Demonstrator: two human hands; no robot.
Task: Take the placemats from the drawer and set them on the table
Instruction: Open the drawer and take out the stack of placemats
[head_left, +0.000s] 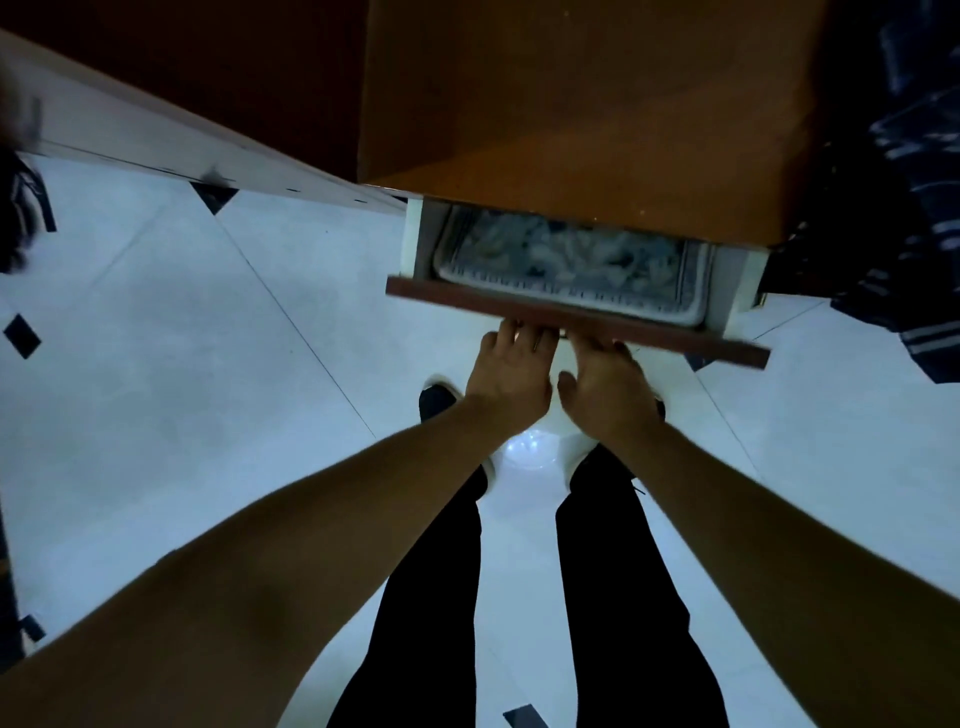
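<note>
Drawer (576, 322) partly open under an orange tabletop (587, 114), patterned placemats (571, 260) lying flat inside, left hand (511, 379) and right hand (608, 395) side by side, fingers curled under the drawer's front edge, gripping it, dark trousers and pale floor tiles (208, 338) below

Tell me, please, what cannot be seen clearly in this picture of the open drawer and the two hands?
- Placemats, head view: the back part is hidden under the wooden top; their number cannot be told.
- Fingertips of the left hand and right hand: hidden under the drawer front, so the grip is unclear.
- Striped cloth: cut by the right edge, dark.
</note>
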